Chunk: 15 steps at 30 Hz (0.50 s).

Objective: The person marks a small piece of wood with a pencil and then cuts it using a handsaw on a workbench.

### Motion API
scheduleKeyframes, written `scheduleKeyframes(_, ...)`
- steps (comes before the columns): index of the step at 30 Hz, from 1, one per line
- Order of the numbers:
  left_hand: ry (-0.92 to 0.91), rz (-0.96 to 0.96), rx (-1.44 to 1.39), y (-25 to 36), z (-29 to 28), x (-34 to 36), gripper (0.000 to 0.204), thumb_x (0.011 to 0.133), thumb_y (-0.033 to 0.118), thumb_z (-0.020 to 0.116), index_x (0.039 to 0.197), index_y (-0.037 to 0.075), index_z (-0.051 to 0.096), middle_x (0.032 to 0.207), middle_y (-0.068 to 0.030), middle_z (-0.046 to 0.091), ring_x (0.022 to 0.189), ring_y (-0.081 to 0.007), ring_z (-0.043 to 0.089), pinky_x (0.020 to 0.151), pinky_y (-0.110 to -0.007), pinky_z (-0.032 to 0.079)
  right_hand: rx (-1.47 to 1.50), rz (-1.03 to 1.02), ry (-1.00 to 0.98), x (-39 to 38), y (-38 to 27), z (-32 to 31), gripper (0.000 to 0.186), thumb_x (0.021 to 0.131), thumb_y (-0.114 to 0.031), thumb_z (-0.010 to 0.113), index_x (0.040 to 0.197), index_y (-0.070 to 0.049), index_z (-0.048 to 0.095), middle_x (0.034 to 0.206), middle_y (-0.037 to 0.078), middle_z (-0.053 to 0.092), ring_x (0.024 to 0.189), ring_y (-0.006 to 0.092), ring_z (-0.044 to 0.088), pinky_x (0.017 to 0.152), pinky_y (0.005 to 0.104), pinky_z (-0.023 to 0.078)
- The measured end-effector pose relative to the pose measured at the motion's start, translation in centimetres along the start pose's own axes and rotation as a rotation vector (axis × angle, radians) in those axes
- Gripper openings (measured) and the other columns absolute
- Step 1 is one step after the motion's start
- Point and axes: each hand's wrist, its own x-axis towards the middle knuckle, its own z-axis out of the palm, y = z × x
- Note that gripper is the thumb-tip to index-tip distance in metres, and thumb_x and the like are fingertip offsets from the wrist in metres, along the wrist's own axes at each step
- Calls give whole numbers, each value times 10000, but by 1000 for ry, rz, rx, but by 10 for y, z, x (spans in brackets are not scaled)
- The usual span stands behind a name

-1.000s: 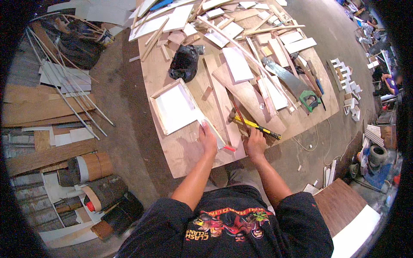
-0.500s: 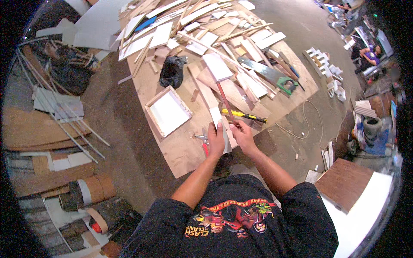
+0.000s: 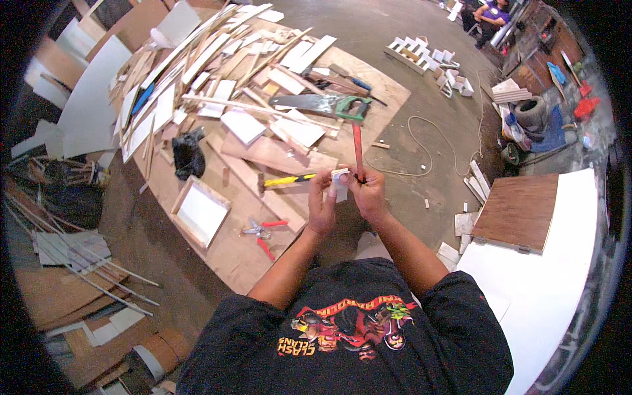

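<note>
My left hand [image 3: 321,203] is closed on a small white-faced strip of wood [image 3: 340,176], its end up between the fingers. Against that strip, my right hand [image 3: 370,196] grips a long, thin red bar [image 3: 357,146] that points away from me. What the bar is exactly, I cannot make out. Left of my hands, a hammer [image 3: 289,180] with a yellow and black handle lies on the wooden board table [image 3: 230,260]. Nearer me are pliers [image 3: 255,230] with red handles. Beyond my hands rests a handsaw [image 3: 309,103] with a green handle.
Wood offcuts [image 3: 217,99] heap over the table's far part. A shallow white-bottomed wooden frame [image 3: 201,212] and a black plastic bag [image 3: 189,155] sit at its left. On the floor lie a cord [image 3: 431,148] and white stepped pieces [image 3: 434,62]. A person [image 3: 487,20] sits far right.
My view has swung right, so the table sits further left. The strip is now turned end-up between my hands. The red bar stands more upright in the picture, still in my right hand.
</note>
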Motion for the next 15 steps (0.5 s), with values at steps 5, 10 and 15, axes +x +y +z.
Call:
scheduleKeyframes(5,-8,197,-3,-32,87,52,167,986,105,560,1109,-2,597,1112,-150,618,1017,-237,585,910,-366,475,-7,-42,-29,44,-1,-80,183,946,-94,696,1091,11,733,895,-23,697,804,47,588,719,225,491)
scheduleKeyframes(10,42,322,37,-42,174,91,177,923,6,626,1100,8,636,1013,-150,639,953,-252,603,856,-348,493,69,-37,-48,88,-20,-165,207,955,-89,677,1134,6,719,907,-25,684,794,43,566,693,221,469)
scheduleKeyframes(15,41,483,266,-63,240,128,141,936,27,651,1075,4,659,941,-86,663,816,-175,616,745,-297,502,76,-12,-93,132,-19,-243,281,927,-153,692,1155,12,702,970,52,729,863,115,656,775,272,526)
